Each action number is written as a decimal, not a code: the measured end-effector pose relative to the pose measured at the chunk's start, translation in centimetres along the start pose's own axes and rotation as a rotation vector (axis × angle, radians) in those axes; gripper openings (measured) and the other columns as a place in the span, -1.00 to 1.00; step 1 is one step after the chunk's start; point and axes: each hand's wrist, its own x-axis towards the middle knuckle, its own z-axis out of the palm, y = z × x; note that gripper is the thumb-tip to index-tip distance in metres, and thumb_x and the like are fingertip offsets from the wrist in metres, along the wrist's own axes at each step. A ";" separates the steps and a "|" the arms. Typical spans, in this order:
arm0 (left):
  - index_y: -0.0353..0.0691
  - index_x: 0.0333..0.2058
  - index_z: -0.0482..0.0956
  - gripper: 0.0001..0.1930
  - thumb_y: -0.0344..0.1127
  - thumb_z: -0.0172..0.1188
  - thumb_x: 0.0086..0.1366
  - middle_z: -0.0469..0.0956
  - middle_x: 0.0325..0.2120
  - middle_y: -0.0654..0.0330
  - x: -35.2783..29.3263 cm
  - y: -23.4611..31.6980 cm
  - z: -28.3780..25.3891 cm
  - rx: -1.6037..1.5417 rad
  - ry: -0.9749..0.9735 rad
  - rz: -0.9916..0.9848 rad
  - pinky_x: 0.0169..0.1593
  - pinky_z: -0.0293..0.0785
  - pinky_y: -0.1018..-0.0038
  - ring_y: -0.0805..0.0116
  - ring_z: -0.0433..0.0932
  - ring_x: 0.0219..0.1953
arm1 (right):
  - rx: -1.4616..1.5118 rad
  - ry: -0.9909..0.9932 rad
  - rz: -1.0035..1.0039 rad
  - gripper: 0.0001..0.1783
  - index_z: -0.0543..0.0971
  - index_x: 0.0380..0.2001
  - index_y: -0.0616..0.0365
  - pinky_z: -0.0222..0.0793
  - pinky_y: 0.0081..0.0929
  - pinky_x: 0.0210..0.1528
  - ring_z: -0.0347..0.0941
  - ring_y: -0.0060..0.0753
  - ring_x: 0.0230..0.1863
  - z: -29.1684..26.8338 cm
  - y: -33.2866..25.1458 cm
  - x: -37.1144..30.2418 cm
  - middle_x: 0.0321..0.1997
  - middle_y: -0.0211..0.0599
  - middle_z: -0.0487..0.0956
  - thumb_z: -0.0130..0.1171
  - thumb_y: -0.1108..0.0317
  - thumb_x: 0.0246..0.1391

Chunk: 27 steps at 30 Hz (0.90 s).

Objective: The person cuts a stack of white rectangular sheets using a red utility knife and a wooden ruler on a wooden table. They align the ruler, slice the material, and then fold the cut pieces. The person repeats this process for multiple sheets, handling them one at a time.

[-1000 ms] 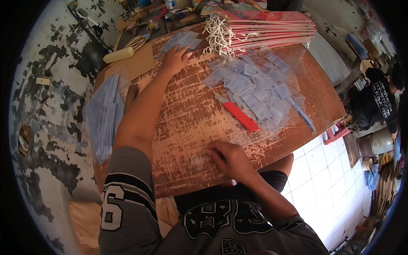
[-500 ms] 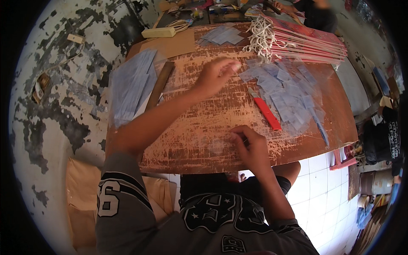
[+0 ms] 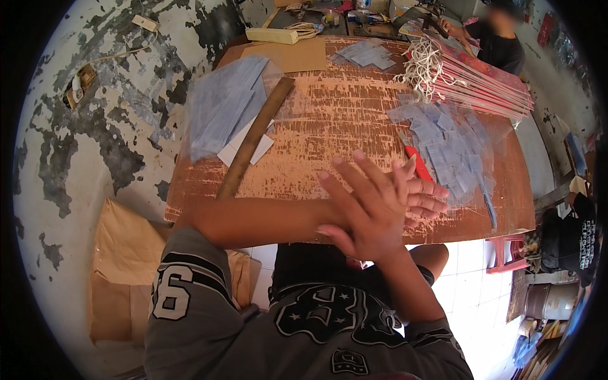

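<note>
My hands are crossed one over the other above the front part of the table. My right hand (image 3: 373,209) lies on top with its fingers spread, empty. Beneath it, my left hand (image 3: 427,201) points to the right, its fingers stretched out; its palm area is covered by the right hand. Just beyond the fingertips is a red utility knife (image 3: 415,161), partly hidden by my hands. To its right spreads a loose heap of small clear plastic pieces (image 3: 449,149).
At the left lie larger clear plastic sheets (image 3: 221,104), a wooden strip (image 3: 258,136) and white card pieces (image 3: 261,149). Bundled red items with white cords (image 3: 475,79) lie far right, near another person (image 3: 500,41). Cardboard (image 3: 297,56) and a power strip (image 3: 271,35) sit at the back.
My left hand has come down and right from over the table's middle to meet my right hand. The right hand's fingers have spread from a curled shape. The view has shifted slightly.
</note>
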 end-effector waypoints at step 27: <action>-0.02 0.71 -0.21 -0.03 0.52 -0.41 0.61 -0.09 0.72 0.12 -6.2 -1.9 1.9 0.014 0.027 -0.038 0.63 0.17 0.09 0.14 -0.01 0.71 | 0.110 0.020 0.386 0.08 0.13 0.71 0.03 -0.33 0.28 0.75 -0.19 0.15 0.82 0.0 5.6 -0.2 0.76 0.22 0.09 -0.48 -0.56 0.50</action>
